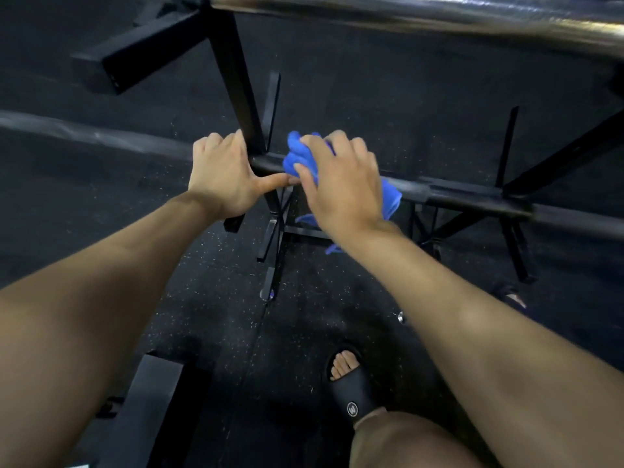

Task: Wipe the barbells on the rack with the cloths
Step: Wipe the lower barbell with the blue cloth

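A dark barbell [466, 194] lies across the black rack [236, 86], running from far left to far right. My left hand [223, 173] grips the bar just left of the rack upright, thumb stretched along the bar. My right hand [341, 184] wraps a blue cloth [297, 157] around the bar just right of the upright. Part of the cloth hangs down under my right wrist. A second, shinier barbell [422, 11] crosses the top of the view.
Black speckled rubber flooring [371, 96] lies below. Rack feet and cross braces [513, 231] stand under the bar. My foot in a black slide sandal [351, 386] is at the lower middle. A black block [148, 400] sits at lower left.
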